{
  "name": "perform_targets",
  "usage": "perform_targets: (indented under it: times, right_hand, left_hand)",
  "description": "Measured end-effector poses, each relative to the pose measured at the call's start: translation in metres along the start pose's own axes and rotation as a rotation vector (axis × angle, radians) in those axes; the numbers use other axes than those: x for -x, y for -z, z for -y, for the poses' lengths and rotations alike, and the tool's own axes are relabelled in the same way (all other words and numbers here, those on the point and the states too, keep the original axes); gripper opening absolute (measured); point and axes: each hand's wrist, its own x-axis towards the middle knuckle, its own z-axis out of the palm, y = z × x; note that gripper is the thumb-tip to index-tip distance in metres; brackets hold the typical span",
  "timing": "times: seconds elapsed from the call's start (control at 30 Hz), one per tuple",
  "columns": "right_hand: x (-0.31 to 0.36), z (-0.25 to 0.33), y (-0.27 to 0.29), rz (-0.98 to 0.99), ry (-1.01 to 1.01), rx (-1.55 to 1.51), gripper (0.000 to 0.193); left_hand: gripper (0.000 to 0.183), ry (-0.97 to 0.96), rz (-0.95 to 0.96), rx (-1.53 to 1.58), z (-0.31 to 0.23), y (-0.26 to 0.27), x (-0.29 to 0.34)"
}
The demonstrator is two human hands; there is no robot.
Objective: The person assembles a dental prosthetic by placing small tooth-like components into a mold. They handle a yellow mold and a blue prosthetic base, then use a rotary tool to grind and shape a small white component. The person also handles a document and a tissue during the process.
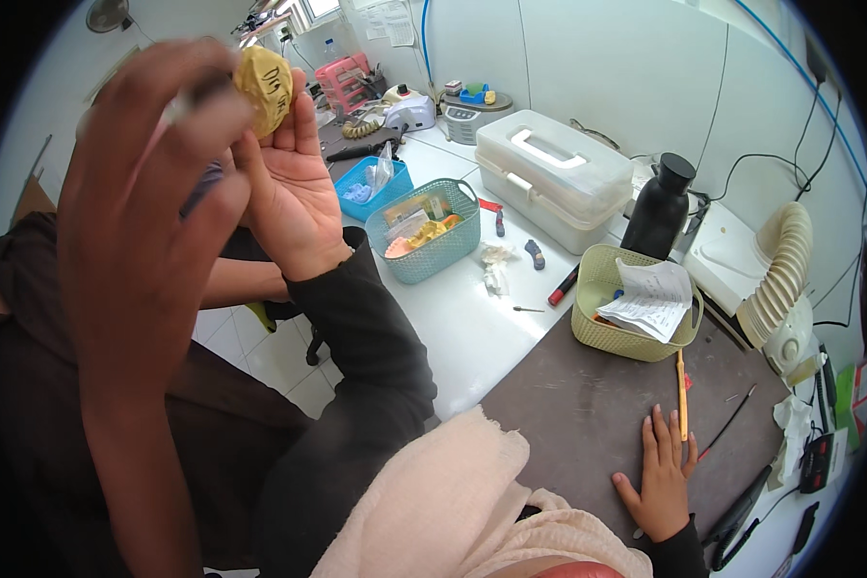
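Observation:
My left hand [303, 197] is raised at the upper left, palm turned up, its fingers closed around a yellow rounded piece [268, 89] with dark handwriting. A co-worker's blurred hand [149, 193] reaches up in front of it, fingers close to the piece; whether they touch it I cannot tell. My right hand [663, 482] lies flat on a dark brown mat [539, 395], fingers spread and holding nothing. Beside its fingertips lies a thin yellow-handled tool [683, 390], and to its right a slim black-and-red tool [730, 421].
A green basket [626, 342] holds a crumpled paper. Behind it stand a black bottle [659, 204] and a translucent lidded box [549, 178]. A light blue basket [433, 255] of small items sits left of them. A ribbed hose [775, 275] bends down at the right. The co-worker's dark-clothed body is at the left.

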Motion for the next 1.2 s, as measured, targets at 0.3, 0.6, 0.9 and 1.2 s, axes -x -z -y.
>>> perform_targets:
  times: [0.3, 0.6, 0.9, 1.2]
  right_hand:
    - [0.001, -0.004, 0.004, -0.017, -0.025, -0.043, 0.084]
    - [-0.002, -0.004, 0.002, 0.007, -0.008, -0.009, 0.082]
    - [-0.002, 0.002, 0.006, 0.026, -0.061, -0.038, 0.082]
    - [-0.001, 0.004, 0.005, 0.007, -0.081, -0.114, 0.083]
  left_hand:
    - [0.065, -0.094, -0.032, -0.057, 0.001, -0.028, -0.007]
    - [0.069, -0.072, 0.244, 0.325, -0.014, 0.0, -0.001]
    - [0.03, 0.232, 0.557, -0.294, 0.062, -0.01, 0.057]
    - [0.043, 0.489, 1.267, -0.89, 0.157, 0.049, 0.145]
